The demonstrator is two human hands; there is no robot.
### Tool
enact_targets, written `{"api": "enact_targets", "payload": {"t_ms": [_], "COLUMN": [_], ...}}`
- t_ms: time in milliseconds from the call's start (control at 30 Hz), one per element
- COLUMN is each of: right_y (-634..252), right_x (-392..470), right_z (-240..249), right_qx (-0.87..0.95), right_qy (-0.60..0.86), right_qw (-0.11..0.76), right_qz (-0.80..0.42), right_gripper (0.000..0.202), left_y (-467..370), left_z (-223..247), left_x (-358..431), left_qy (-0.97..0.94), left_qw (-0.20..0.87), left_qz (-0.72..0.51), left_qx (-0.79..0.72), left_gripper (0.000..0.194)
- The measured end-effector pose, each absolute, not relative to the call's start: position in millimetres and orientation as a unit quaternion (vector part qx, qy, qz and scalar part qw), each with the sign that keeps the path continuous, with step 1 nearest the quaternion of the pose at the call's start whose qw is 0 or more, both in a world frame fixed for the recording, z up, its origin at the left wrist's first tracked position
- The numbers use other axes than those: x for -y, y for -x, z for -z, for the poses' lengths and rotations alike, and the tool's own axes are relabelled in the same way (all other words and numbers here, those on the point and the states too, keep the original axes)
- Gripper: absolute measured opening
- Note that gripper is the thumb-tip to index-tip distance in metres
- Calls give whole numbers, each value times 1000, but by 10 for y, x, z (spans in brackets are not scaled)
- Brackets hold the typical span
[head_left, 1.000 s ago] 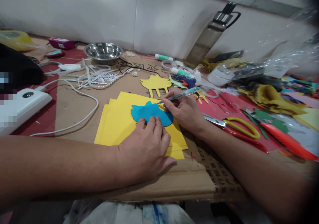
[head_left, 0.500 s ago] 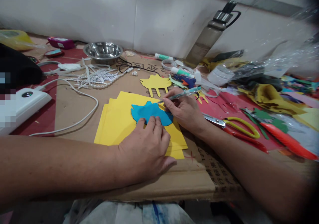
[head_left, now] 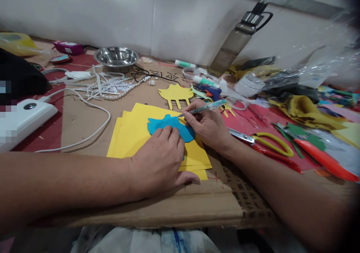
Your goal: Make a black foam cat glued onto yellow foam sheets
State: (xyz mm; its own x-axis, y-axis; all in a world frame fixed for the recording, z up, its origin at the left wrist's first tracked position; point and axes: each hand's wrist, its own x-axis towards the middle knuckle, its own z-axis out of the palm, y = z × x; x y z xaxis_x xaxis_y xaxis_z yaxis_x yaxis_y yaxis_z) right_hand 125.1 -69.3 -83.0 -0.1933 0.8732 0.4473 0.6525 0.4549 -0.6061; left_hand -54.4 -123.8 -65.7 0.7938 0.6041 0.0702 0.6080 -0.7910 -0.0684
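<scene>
A blue cutout (head_left: 159, 124) with a pointed, scalloped outline lies on a stack of yellow sheets (head_left: 126, 140). My left hand (head_left: 159, 159) presses down on the cutout's lower part, fingers bent slightly and thumb out to the side; it grips nothing, and it hides part of the shape. In my right hand (head_left: 206, 123) is a slim, pale-blue pen (head_left: 209, 106), pinched with its tip at the cutout's upper edge. Just beyond the stack sits a yellow cutout (head_left: 176, 93) with several prongs.
Scissors (head_left: 261, 146) and an orange-red handled tool (head_left: 323, 159) lie right of my right arm. A steel bowl (head_left: 116, 57), glue stick (head_left: 206, 82) and bottle (head_left: 232, 46) stand or lie behind. At left, a white cable (head_left: 108, 118) runs from a white power bank (head_left: 30, 121).
My left hand has slid slightly left and back toward me, its fingers more bent on the blue cutout. The pen in my right hand stays at nearly the same spot.
</scene>
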Motion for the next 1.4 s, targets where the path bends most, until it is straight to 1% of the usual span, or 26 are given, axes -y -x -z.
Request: {"api": "enact_targets", "payload": {"t_ms": [267, 533, 867, 1133, 1400], "right_y": [-1262, -1260, -1262, -1257, -1251], "right_x": [693, 703, 712, 725, 726], "right_z": [857, 849, 856, 833, 838], "right_qx": [762, 760, 764, 767, 766], "right_qy": [499, 502, 497, 498, 499], "right_qw": [390, 387, 385, 379, 378], "right_qz": [-136, -143, -144, -139, -146], "right_gripper": [8, 9, 12, 11, 13], "left_y": [529, 524, 534, 530, 531], "left_z": [692, 680, 718, 677, 691], "left_x": [1291, 1293, 1297, 1294, 1303], "left_qy": [946, 947, 947, 948, 949], "left_qw": [79, 84, 98, 88, 84], "left_qz": [6, -1, 22, 23, 24], "left_qx": [313, 311, 305, 304, 304], "left_gripper": [94, 95, 91, 82, 82]}}
